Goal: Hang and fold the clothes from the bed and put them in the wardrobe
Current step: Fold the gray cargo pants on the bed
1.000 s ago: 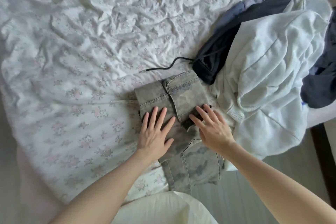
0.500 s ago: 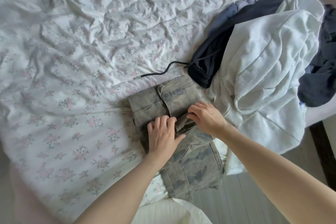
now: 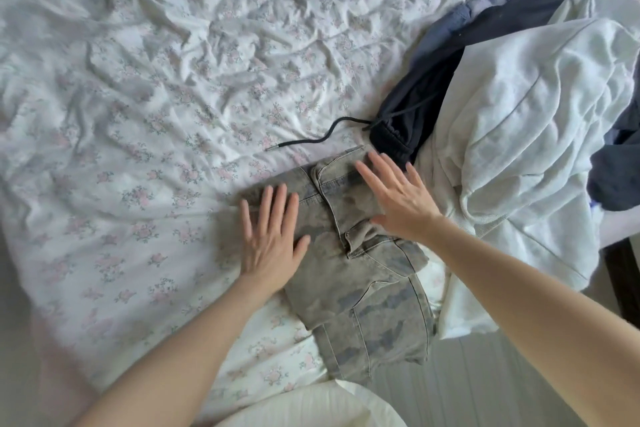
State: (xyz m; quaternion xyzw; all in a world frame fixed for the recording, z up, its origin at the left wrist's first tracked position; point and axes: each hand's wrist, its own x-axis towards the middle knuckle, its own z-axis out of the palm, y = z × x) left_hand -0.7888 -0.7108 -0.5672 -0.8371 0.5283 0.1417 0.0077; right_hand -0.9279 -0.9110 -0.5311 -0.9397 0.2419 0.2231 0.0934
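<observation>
Grey-green camouflage trousers (image 3: pixel 367 288) lie partly folded at the near edge of the bed (image 3: pixel 138 114), their lower part hanging over the edge. My left hand (image 3: pixel 270 236) rests flat on the folded left side, fingers straight. My right hand (image 3: pixel 398 194) lies flat over the folded right side near the waistband, fingers spread. To the right sits a pile of clothes: a white sweatshirt (image 3: pixel 526 135) on top of a dark navy garment (image 3: pixel 415 114) with a black drawstring (image 3: pixel 311 142), and a light blue garment (image 3: pixel 460 14) behind.
A wrinkled floral sheet covers the bed to the left and behind. A pale floor (image 3: pixel 485 385) shows at the lower right beyond the bed's edge. A dark bed frame (image 3: pixel 623 274) shows at the far right. White cloth on my body (image 3: pixel 311 406) fills the bottom edge.
Half a second ago both hands were curled, gripping the trousers' fold at the middle. Now both have opened flat, the right one moved up toward the waistband, the left one leftward.
</observation>
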